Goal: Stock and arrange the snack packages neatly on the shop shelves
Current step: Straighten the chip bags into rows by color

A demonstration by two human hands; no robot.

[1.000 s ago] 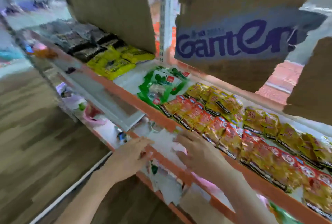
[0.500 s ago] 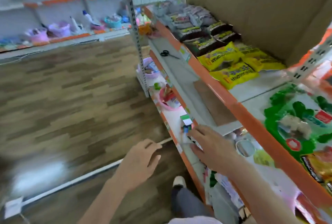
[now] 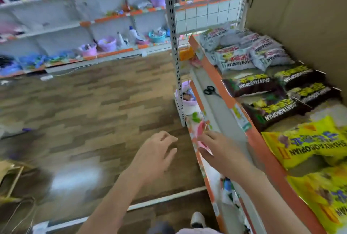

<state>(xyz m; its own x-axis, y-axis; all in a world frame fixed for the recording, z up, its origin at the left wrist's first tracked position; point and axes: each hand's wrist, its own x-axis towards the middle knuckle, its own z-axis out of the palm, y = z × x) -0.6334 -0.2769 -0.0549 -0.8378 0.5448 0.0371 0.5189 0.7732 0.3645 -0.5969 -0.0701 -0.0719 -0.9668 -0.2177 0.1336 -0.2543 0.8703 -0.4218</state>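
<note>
Yellow snack packets (image 3: 308,143) lie right of the right hand (image 3: 219,151), nearer than the left hand (image 3: 155,156); both hands slack, empty.

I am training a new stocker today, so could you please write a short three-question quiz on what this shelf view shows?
1. True or false: the scissors lie on the ledge below the top snack shelf.
2. Which packs lie nearest the camera on that shelf? A) white packs B) dark packs C) yellow packs
3. Fill in: the left hand hangs over the wooden ____ and holds nothing.

Key
1. True.
2. C: the yellow packs are nearest, then the dark packs, then the white packs farthest.
3. Floor; the right hand reaches toward the lower shelf edge.
</note>
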